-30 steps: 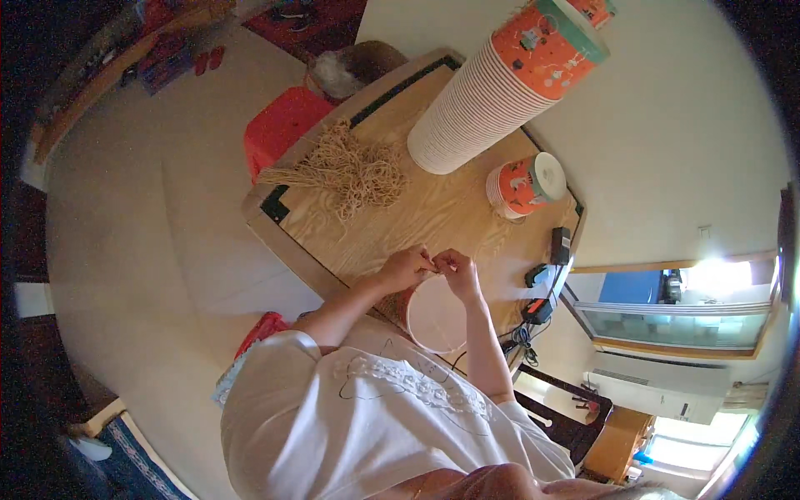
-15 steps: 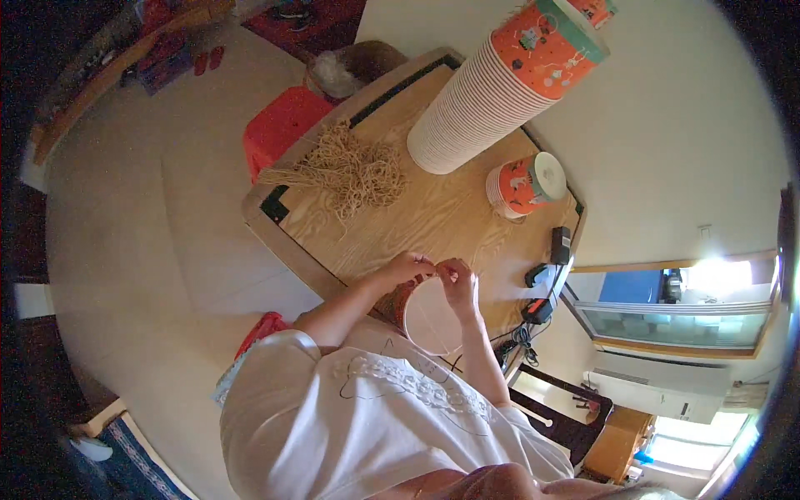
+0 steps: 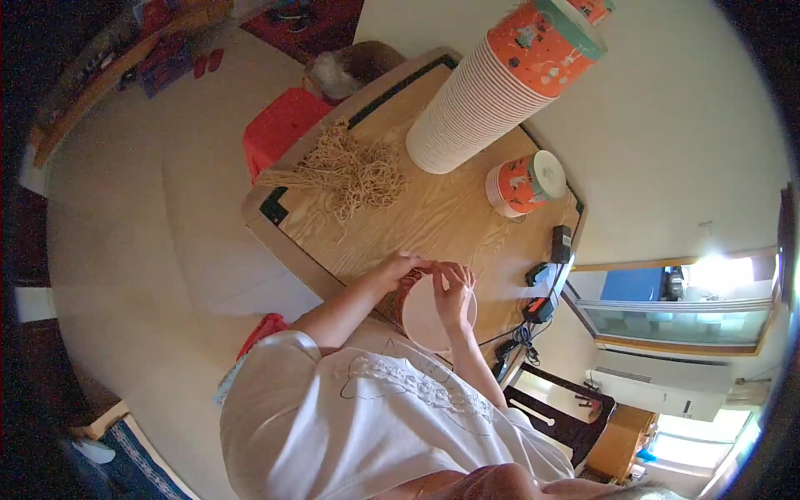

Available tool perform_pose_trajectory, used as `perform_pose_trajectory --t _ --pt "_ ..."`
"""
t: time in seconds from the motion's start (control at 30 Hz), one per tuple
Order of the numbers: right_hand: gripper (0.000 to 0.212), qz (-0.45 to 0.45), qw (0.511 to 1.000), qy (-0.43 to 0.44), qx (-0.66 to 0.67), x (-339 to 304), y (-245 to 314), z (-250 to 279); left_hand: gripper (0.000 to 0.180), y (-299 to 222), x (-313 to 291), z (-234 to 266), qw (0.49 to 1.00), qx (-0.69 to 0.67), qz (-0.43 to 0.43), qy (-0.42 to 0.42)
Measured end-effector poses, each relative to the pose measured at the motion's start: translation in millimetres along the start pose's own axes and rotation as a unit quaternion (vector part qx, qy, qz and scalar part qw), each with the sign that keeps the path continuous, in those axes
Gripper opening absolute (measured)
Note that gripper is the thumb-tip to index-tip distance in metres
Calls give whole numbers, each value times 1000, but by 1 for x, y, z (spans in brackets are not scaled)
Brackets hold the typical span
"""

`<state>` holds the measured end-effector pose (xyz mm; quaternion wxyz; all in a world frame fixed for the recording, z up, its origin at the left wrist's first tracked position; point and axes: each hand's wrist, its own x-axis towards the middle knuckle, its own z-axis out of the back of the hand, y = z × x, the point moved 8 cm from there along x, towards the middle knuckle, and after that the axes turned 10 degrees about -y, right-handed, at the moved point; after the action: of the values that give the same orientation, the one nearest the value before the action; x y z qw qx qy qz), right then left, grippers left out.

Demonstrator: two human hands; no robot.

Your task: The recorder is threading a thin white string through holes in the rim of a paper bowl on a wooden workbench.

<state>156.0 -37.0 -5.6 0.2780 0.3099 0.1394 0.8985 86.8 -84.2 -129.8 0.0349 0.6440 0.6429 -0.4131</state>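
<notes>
A paper bucket [image 3: 423, 315] with a pale round end and a red-orange patterned side is at the table's near edge, close to my body. My left hand [image 3: 404, 271] is closed at the bucket's far rim, thumb and fingers pinched there. Beside it, my right hand [image 3: 452, 290] bends its fingers over the same rim, its fingertips close to the left ones. What lies between the right fingertips is too small to make out. Beyond my hands, a loose heap of tan twine [image 3: 358, 175] rests on the wooden table [image 3: 392, 237].
A tall stack of nested paper buckets [image 3: 492, 92] rises at the back, with a short stack [image 3: 527, 185] to its right. Black adapters [image 3: 561, 245] and cables [image 3: 523, 335] line the right edge. A red stool [image 3: 283, 133] stands beyond the table's left side.
My right hand has shifted slightly left and spread further over the bucket's rim. More of the pale end now shows to the right of that hand. The left hand stays at the rim.
</notes>
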Motion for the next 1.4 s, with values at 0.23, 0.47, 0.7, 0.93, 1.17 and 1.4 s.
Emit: perform_pose_trajectory --t 0.23,0.47,0.7,0.93,1.17,1.4 --pt "13 -17 996 60 60 8 -15 -8 20 -3 9 14 987 126 -101 -28" --pt "12 -168 954 210 132 6 -58 -41 21 -10 15 18 965 223 -121 -69" --pt "12 -153 955 214 137 7 -57 -46 18 -15 13 19 967 204 -130 -80" --pt "14 -161 952 212 153 4 -66 -52 18 -27 8 11 919 284 -262 -83" --pt "15 -139 954 210 161 7 -63 -52 17 -34 3 5 864 369 -329 -92" --pt "21 -191 934 255 164 10 -40 -49 12 -26 15 20 903 323 -256 -118"
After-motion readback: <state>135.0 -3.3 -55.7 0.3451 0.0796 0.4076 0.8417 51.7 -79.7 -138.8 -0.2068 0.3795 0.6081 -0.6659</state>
